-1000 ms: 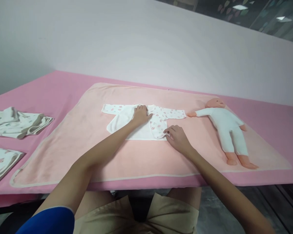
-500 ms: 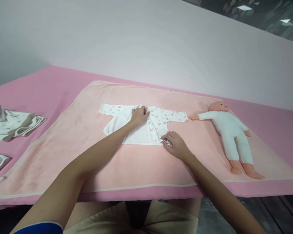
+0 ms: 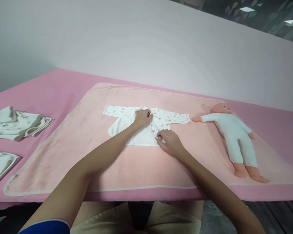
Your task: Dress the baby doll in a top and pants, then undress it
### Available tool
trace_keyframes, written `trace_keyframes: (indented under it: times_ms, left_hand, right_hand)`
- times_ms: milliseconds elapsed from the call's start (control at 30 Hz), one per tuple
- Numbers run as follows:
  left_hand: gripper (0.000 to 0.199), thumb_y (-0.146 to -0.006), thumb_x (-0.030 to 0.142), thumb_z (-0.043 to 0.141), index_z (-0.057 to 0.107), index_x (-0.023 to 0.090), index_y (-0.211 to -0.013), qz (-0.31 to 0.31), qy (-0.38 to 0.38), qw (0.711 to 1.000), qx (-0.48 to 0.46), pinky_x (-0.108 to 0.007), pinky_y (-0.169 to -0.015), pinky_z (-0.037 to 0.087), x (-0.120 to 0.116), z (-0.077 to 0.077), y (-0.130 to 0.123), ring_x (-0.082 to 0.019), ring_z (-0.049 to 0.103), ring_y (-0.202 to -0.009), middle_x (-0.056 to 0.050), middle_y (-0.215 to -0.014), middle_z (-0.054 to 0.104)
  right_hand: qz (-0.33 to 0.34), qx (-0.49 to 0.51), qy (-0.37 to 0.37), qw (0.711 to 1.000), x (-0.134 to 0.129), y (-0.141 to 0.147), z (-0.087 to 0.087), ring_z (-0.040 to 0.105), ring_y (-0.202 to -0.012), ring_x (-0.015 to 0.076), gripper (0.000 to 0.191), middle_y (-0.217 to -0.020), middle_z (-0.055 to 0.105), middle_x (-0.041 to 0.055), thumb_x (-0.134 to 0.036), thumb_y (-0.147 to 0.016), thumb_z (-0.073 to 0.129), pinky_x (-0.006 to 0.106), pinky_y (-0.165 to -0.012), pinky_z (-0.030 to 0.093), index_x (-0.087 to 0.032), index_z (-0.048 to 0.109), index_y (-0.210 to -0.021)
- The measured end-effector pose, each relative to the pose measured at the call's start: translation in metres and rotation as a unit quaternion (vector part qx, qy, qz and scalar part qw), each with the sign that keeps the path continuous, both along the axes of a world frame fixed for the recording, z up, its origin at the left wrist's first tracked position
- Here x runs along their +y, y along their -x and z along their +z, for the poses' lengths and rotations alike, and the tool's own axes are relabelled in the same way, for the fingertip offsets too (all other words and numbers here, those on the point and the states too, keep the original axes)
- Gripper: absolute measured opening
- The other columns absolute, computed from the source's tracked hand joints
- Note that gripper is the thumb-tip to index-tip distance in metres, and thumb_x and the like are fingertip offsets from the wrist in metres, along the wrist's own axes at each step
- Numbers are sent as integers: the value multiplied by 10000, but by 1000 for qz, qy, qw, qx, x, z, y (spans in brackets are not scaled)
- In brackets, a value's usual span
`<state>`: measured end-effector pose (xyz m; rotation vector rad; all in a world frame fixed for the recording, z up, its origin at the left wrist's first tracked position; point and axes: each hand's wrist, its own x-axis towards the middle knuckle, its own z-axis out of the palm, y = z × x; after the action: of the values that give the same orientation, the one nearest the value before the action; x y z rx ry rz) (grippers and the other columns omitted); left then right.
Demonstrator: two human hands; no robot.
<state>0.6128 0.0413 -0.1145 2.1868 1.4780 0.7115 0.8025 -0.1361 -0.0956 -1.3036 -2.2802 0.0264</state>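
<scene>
A small white baby shirt (image 3: 141, 138) with pink prints lies spread out, sleeves stretched to both sides, its front partly opened. My left hand (image 3: 143, 118) pinches the shirt's front edge just below the neckline. Lower down, my right hand (image 3: 169, 141) has its fingers closed on the front panel near the bottom hem. Beneath the shirt is a peach blanket (image 3: 136, 172) with a pale border. To the right lies a baby doll (image 3: 230, 133) in a white body, face up, one hand close to the shirt's right sleeve.
Folded white printed cloths (image 3: 19, 125) are stacked at the far left, with another folded cloth (image 3: 2, 165) nearer to me. A pink table cover (image 3: 70, 79) runs under the blanket. Behind the table rises a pale wall (image 3: 136, 42).
My right hand has shifted left across the shirt with the panel's lower edge. My left hand stays near the neckline. The whole view has moved slightly.
</scene>
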Motion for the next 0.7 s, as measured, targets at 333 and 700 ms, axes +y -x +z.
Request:
trace_keyframes:
  times_ms: [333, 700]
  left_hand:
    - [193, -1077, 418, 558, 579, 247, -988, 4, -26, 1000, 3, -523, -1145, 378, -2, -6, -2, -363, 637, -1241, -76, -1028, 783]
    - [151, -1079, 366, 524, 588, 241, -1025, 22, -36, 999, 32, -504, -1151, 394, -15, 1, -3, -344, 630, -1240, -102, -1153, 781]
  right_hand:
    - [83, -1, 5, 997, -8, 4, -14, 580, -822, 205, 150, -887, 659, 26, -261, -1128, 609, 344, -765, 432, -243, 585, -981]
    - [-1, 43, 139, 989, -15, 18, -5, 607, -859, 203, 72, -968, 664, 23, -307, -1089, 582, 327, -731, 409, -252, 546, -1061]
